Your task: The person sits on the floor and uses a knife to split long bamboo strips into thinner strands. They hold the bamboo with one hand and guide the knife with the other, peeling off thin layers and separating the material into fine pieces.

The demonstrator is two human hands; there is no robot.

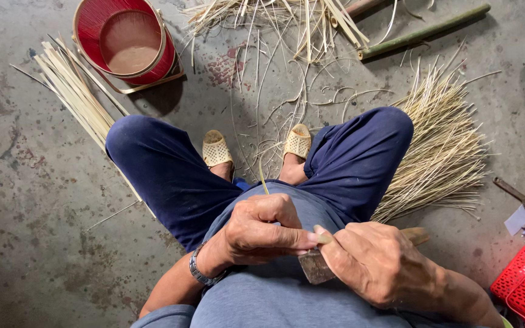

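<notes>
Hands are seen nearest, over the lap: the left hand [262, 228] is closed in a tight grip on a thin bamboo strip [263, 180], while the right hand [375, 261] is clenched around a broad knife [315, 266] set against it. Splitting appears mid-course. A large fan of finished slivers [442, 152] is piled by the right knee; farther off, flat strips [74, 91] and uncut bamboo stalks [423, 33] are left on the floor [25, 200].

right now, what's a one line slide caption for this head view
Seated person's left hand pinches a thin bamboo strip against a knife blade held in the right hand, above bundled splints.
</notes>
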